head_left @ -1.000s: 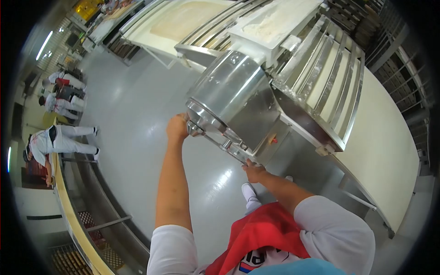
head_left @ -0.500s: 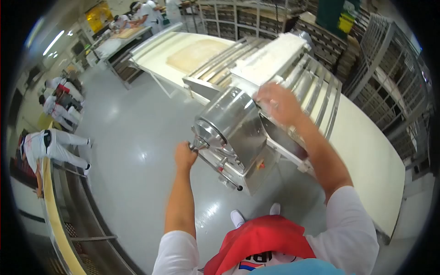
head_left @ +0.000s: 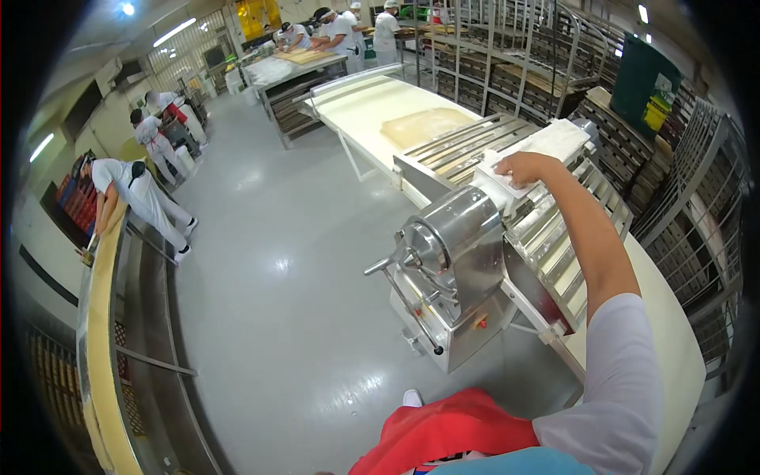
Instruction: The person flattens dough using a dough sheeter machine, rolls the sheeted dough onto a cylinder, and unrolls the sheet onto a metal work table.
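Note:
My right hand [head_left: 524, 169] is at the near end of the flour-dusted tray on top of a dough sheeter. Its fingers are curled down into the white flour [head_left: 546, 142], and the fingertips are partly hidden. Just below it is the sheeter's shiny steel housing [head_left: 471, 226], with a round dial and a handle [head_left: 378, 267] on its near side. Nothing touches that handle. A flat sheet of dough [head_left: 426, 127] lies on the pale conveyor belt [head_left: 360, 99] beyond the roller guards. My left hand is out of view.
A long bench with a yellowish strip of dough [head_left: 101, 317] runs along the left, where a person [head_left: 134, 186] leans over it. More people work at a far table [head_left: 273, 71]. Wire racks [head_left: 697, 198] and stacked trays stand at the right. A green bin [head_left: 643, 79] is behind.
My left hand has let go of the sheeter's handle and left the view. My right hand has moved into the flour on the tray. The view has shifted, showing more of the room.

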Available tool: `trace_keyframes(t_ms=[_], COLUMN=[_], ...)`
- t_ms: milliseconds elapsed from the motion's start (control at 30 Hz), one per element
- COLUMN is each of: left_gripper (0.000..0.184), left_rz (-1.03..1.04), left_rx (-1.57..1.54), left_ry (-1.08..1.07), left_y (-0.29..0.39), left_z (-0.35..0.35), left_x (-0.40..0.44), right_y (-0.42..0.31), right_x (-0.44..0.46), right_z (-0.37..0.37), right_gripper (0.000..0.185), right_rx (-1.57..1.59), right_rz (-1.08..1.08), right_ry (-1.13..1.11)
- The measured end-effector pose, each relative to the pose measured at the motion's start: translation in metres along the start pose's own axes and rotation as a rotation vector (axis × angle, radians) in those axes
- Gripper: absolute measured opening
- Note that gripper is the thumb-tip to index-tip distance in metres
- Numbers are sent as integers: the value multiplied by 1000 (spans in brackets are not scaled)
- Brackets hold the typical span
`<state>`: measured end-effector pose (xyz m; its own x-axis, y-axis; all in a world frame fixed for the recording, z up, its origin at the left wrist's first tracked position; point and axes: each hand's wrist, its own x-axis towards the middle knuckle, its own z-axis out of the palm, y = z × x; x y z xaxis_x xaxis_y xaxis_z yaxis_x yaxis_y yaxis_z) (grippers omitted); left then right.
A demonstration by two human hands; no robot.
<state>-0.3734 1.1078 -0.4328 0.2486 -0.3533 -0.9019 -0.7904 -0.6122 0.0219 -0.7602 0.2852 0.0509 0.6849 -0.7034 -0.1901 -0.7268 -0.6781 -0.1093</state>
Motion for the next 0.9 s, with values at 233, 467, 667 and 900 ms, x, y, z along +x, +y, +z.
trace_keyframes(t_ms=[233,467,667,900], left_gripper=[45,41,40,32], left_rz=[198,90,62,301], left_rx=[-123,-624,-854,-328], left_ry=[13,417,548,338], left_y=[13,41,44,99], left_z=[21,-50,-150,-138], left_x=[-10,51,40,19], right_y=[-9,30,109,157], right_x=[-4,0,-57,-322], right_z=[2,24,89,200], right_gripper=[42,35,33,30], right_rx=[-278,-133,1136,2436], right_rz=[-21,314,384,63], right_ry=[90,597,1163,1658])
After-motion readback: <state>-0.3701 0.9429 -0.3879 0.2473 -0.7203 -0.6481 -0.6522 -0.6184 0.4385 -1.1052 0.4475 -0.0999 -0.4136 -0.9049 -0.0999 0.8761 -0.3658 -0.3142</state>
